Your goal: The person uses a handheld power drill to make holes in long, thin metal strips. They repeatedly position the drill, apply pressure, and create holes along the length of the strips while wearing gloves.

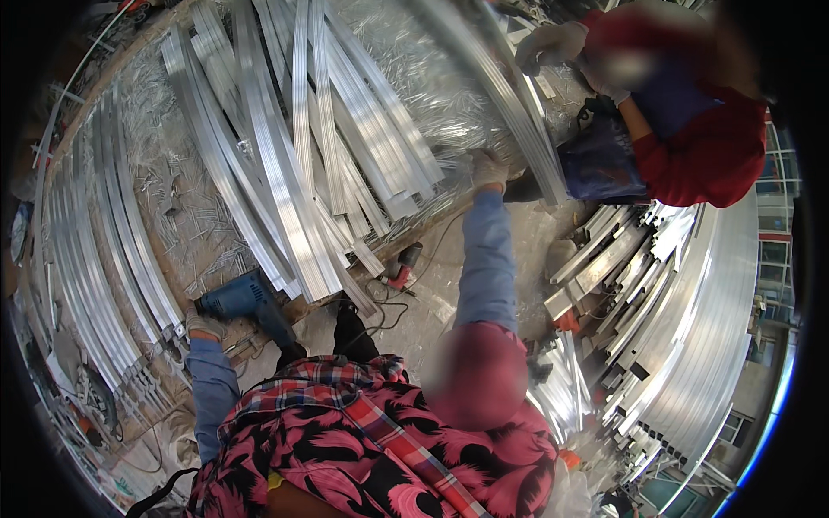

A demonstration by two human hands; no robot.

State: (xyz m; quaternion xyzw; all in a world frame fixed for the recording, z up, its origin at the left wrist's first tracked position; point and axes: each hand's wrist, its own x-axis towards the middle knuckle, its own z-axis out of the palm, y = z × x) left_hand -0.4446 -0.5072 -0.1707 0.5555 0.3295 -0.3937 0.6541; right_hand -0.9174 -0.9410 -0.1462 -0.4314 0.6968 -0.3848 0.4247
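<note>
Head view: left hand [204,325] grips blue drill [246,300]; right hand [490,170] outstretched on aluminium profile [518,112].

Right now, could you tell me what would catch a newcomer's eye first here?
Long shiny aluminium profiles lie fanned across the shavings-strewn workbench at upper centre. The gloved left hand grips a blue electric power drill at lower left, while the right hand reaches to the profiles beside a red-sleeved co-worker.

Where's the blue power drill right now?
In the head view the blue power drill is at lower left, on the near edge of the workbench, gripped by the gloved left hand, just below the fanned pile of aluminium profiles.
</note>
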